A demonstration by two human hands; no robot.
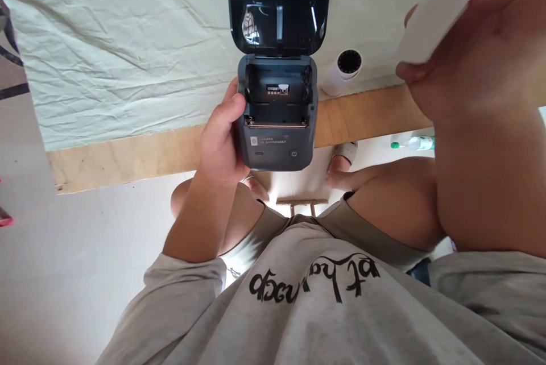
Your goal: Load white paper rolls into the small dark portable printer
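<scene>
My left hand [222, 137] grips the left side of a dark grey label printer [277, 143], held above my lap at the table's edge. Its lid [279, 7] is flipped up and the paper bay [277, 92] looks empty apart from a small sticker. My right hand [464, 58] is raised close to the camera at the upper right, fingers closed on a white paper piece [443, 7] that runs out of the top of the view. A white paper roll [343, 72] lies on the table just right of the printer.
A pale wrinkled cloth [119, 52] covers the wooden table [128, 154], whose bare front edge shows. Below are my knees, a sandalled foot [345, 154], a white floor and a green-and-white bottle [416, 142] on the floor at right.
</scene>
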